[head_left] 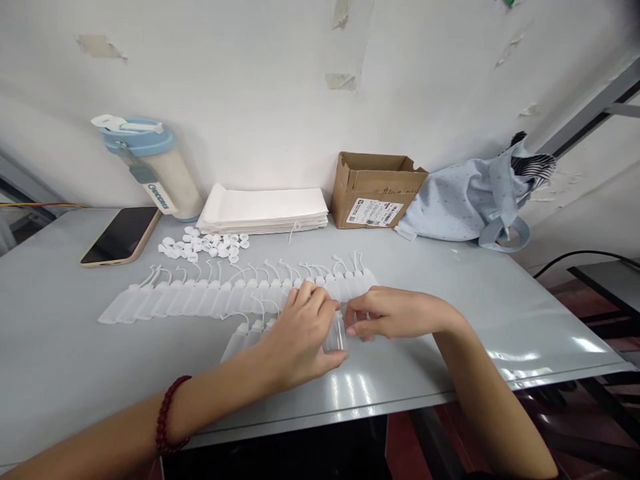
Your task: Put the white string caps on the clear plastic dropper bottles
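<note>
Near the front of the grey table, my left hand [310,337] is closed around a small clear plastic bottle [336,335], and its upper part is covered by the fingers. My right hand [390,313] is just right of the bottle with loosely curled fingers and a gap between thumb and forefinger; I see nothing in it. A long row of small translucent bottles [215,298] with thin white cords at their necks lies behind my hands. Several more corded bottles [245,339] lie left of my left hand, partly hidden by it.
A heap of small white caps [210,245] lies behind the row. Farther back are a phone [121,235], a tumbler [155,170], a stack of white packets [267,210], an open cardboard box [373,193] and a light blue cloth bag [457,200]. The wall stands behind them.
</note>
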### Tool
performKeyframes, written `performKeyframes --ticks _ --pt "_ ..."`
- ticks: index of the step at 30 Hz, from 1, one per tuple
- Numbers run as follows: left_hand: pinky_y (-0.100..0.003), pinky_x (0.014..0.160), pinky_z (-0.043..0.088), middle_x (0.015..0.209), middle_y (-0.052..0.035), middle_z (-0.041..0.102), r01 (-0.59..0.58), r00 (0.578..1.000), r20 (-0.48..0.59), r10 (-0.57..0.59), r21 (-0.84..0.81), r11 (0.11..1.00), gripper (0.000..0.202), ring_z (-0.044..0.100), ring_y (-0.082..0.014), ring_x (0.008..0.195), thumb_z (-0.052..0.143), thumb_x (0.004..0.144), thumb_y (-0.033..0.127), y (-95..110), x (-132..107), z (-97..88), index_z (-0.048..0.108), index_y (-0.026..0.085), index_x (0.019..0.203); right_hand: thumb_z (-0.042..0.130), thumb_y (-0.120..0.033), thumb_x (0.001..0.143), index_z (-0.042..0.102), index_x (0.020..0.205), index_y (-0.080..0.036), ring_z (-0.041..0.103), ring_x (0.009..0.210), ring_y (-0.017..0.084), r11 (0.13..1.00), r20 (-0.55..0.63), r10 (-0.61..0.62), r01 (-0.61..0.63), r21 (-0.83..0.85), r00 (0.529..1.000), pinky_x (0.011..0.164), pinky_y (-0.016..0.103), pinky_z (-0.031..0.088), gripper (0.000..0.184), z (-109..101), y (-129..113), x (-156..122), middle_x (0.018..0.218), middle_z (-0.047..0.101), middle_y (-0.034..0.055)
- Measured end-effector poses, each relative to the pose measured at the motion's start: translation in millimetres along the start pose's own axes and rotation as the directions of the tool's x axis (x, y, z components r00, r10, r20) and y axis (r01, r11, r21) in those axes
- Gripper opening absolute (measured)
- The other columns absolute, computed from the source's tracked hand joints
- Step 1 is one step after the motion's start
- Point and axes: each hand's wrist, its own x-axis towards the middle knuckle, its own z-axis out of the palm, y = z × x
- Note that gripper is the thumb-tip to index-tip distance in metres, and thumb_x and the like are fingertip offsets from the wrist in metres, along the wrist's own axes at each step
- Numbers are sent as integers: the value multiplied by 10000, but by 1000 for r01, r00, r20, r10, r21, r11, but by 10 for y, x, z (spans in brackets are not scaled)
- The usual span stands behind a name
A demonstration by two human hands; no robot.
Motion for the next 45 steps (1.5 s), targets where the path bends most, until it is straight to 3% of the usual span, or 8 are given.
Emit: performKeyframes --ticks 22,38,45 --pt "-397 732 368 902 -87 517 4 1000 8 -5 78 997 456 405 -253 871 704 712 478 -25 -6 3 594 111 959 518 -340 861 601 833 -160 524 580 116 1000 16 19 -18 -14 1000 543 234 391 201 10 0 68 660 639 4" --pt "-383 721 365 911 -80 526 -2 998 -67 5 41 999 497 407 -238 856 712 709 511 -71 -35 -50 582 120 987 518 -338 864 606 782 -148 513 532 96 1000 29 28 -28 0 999 527 225 394 224 -15 -6 59 662 620 1" --pt "-397 740 384 923 -86 548 19 988 -152 -17 12 1000 475 429 -255 894 713 706 500 -106 -30 -52 584 136 981 508 -384 865 600 760 -149 504 488 85 997 10 34 -34 64 999 505 225 403 273 -55 78 24 673 624 4"
